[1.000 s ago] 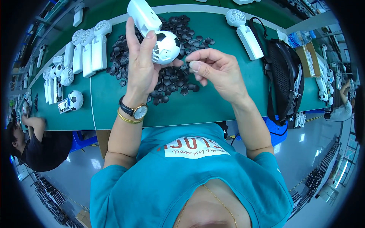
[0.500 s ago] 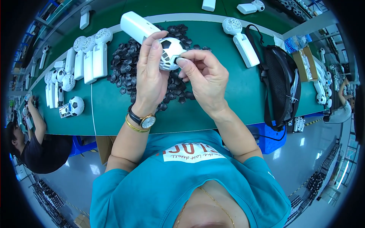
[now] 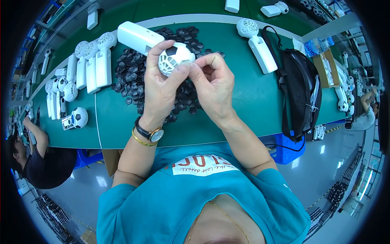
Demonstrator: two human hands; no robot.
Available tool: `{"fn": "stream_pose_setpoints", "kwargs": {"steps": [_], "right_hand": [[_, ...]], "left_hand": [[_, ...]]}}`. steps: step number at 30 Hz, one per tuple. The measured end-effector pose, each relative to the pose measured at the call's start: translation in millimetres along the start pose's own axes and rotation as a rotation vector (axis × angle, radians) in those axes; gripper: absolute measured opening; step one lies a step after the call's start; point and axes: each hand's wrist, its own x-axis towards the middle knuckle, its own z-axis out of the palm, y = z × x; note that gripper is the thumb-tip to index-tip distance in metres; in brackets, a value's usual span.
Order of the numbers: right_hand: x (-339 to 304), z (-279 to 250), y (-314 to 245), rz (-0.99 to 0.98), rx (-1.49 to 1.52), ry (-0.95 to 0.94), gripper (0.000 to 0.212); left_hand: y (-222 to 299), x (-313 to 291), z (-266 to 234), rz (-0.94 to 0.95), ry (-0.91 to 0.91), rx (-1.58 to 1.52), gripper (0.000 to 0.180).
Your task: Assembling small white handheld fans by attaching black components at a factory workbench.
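My left hand (image 3: 161, 87) is closed around a white handheld fan (image 3: 138, 37), its head shaped like a football with black pentagon patches and open slots. The fan's handle points away to the upper left. My left thumb presses on the lower right of the ball. Against that same side, my right hand (image 3: 215, 87) pinches thumb and forefinger together; whatever is between them is hidden. Beneath both hands lies a heap of small black pentagon pieces (image 3: 132, 77) on the green table (image 3: 243, 105).
Several white fans (image 3: 103, 67) stand in a row at the left, and one with black patches (image 3: 80, 118) lies nearer. Another fan (image 3: 262, 53) lies to the right, beside a black bag (image 3: 298, 89) and a cardboard box (image 3: 331, 67). A co-worker (image 3: 44, 162) sits at far left.
Both hands and the fan have shifted slightly left, and the ball has turned a little. My left thumb has come down onto the ball, meeting the right fingertips, where a dark piece showed before.
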Motion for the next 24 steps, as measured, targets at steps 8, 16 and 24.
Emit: {"fn": "stream_pose_setpoints", "kwargs": {"steps": [8,16,24], "right_hand": [[-2,-28,12,0.194,0.134,-0.16,0.01],[52,-94,38,-0.199,-0.752,-0.172,0.019],[64,-99,56,-0.459,-0.987,-0.338,0.017]], "left_hand": [[12,10,-16,-0.032,0.051,0.084,0.047],[17,17,-19,-0.054,0.019,0.037,0.047],[24,23,-14,-0.12,0.028,-0.029,0.047]]}}
